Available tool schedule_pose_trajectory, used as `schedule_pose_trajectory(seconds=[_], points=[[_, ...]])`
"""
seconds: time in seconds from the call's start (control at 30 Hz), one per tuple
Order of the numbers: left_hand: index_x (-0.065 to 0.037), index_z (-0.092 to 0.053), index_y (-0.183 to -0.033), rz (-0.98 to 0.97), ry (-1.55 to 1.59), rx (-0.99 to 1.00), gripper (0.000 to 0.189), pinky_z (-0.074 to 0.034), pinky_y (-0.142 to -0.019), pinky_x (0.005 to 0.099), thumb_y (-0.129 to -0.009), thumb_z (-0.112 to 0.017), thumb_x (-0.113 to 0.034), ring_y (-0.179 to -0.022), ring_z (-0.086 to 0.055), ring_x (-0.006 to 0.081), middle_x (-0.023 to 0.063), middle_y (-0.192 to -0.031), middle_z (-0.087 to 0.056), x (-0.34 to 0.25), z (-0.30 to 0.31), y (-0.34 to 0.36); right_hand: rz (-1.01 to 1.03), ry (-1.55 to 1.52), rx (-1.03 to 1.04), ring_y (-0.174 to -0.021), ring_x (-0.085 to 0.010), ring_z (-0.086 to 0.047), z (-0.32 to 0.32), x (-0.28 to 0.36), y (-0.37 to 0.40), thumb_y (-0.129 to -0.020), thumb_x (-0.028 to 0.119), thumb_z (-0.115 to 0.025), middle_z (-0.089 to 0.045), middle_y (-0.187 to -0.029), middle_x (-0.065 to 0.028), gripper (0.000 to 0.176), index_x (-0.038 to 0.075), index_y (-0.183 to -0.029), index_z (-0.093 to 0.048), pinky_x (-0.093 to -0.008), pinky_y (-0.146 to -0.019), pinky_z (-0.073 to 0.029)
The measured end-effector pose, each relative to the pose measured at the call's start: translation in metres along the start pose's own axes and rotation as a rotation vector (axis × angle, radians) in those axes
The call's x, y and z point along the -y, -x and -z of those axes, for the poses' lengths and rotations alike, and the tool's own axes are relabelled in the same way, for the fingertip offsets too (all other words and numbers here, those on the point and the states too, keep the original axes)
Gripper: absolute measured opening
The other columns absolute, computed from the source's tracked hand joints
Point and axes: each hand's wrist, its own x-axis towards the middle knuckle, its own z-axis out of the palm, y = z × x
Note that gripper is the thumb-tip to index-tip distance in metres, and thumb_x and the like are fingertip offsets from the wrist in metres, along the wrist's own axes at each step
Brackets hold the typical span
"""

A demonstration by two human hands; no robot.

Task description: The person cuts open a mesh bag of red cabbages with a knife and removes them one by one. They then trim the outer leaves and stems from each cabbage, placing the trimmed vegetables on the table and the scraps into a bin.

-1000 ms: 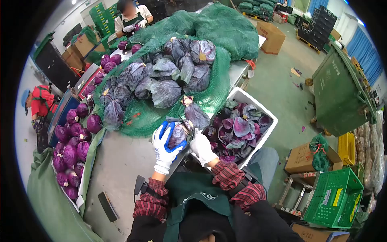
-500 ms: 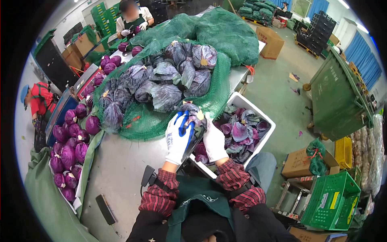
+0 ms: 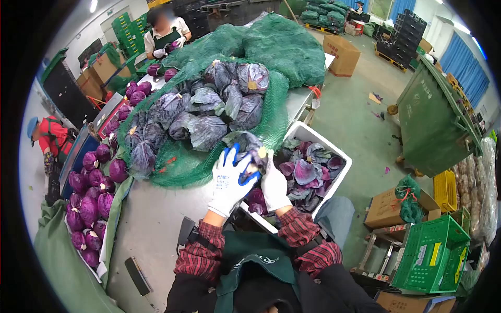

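Purple-grey and loose-leaved, the red cabbage (image 3: pixel 252 149) sat in the head view between both hands. It was lifted off the desk (image 3: pixel 156 219), over the near corner of the white box (image 3: pixel 324 139) and just in front of the green net (image 3: pixel 177 167) that carried the untrimmed heap (image 3: pixel 209 112). The left hand (image 3: pixel 232 180), in a white glove with a blue palm, was cupped round the near-left side of the head with its fingers spread over the leaves. The right hand (image 3: pixel 275 185), in a plain white glove, was closed against the right side by the pale stem cut. Whether it also held a blade could not be told, since its fingers were hidden behind the head. By the look of it the step in hand was stripping the outer leaves: the box held many loose leaves (image 3: pixel 308 169), and clean, shiny heads (image 3: pixel 88 193) lay well apart at the left edge of the desk. A next move would probably call for a firm hold from the left hand while the right peeled a wrapper leaf from the stem end and let it drop into the box below. The stem end pointed right and slightly up, towards the right hand. The stem-to-crown axis seemed to slant away to the left, though the loose leaves blurred the outline.
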Motion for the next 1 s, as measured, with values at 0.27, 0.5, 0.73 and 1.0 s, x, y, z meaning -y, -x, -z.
schedule_pose_trajectory(seconds=[0.27, 0.5, 0.73, 1.0], points=[[-0.004, -0.054, -0.126, 0.194, 0.621, -0.096, 0.052, -0.040, -0.103, 0.0382, -0.079, -0.073, -0.016, -0.122, -0.048, 0.0283, 0.0137, -0.129, -0.051, 0.079, 0.001, 0.054, -0.361, 0.160, -0.178, -0.063, -0.0387, -0.064, 0.007, -0.101, -0.007, -0.094, 0.014, -0.042, -0.063, -0.069, -0.0237, 0.055, 0.000, -0.145, -0.028, -0.0488, -0.057, -0.050], [-0.004, -0.061, -0.120, 0.411, 0.394, -0.035, 0.038, -0.047, -0.084, 0.0357, -0.088, -0.066, -0.024, -0.090, -0.059, 0.0283, 0.0151, -0.101, -0.060, 0.090, 0.020, 0.023, -0.484, -0.055, -0.208, -0.055, -0.0233, -0.061, 0.038, -0.149, -0.039, -0.090, 0.028, -0.058, -0.062, -0.061, -0.0104, 0.028, 0.000, -0.092, -0.058, -0.0372, -0.056, -0.048], [-0.001, -0.058, -0.124, 0.380, 0.554, -0.103, 0.037, -0.045, -0.093, 0.0332, -0.094, -0.059, -0.024, -0.104, -0.059, 0.0241, 0.0131, -0.114, -0.061, 0.078, 0.002, 0.015, 0.100, -0.235, 0.433, -0.079, -0.0349, -0.062, 0.033, -0.020, 0.020, -0.083, 0.008, -0.051, -0.059, -0.107, -0.0197, 0.040, 0.005, -0.124, -0.051, -0.0411, -0.067, -0.052], [-0.006, -0.062, -0.122, 0.271, 0.562, -0.039, 0.036, -0.044, -0.096, 0.0373, -0.094, -0.055, -0.028, -0.106, -0.058, 0.0308, 0.0157, -0.116, -0.061, 0.074, 0.004, -0.002, 0.578, 0.158, 0.334, -0.094, -0.0292, -0.062, 0.035, -0.004, 0.024, -0.089, 0.012, -0.050, -0.055, -0.121, -0.0190, 0.040, 0.001, -0.127, -0.047, -0.0373, -0.070, -0.053]])
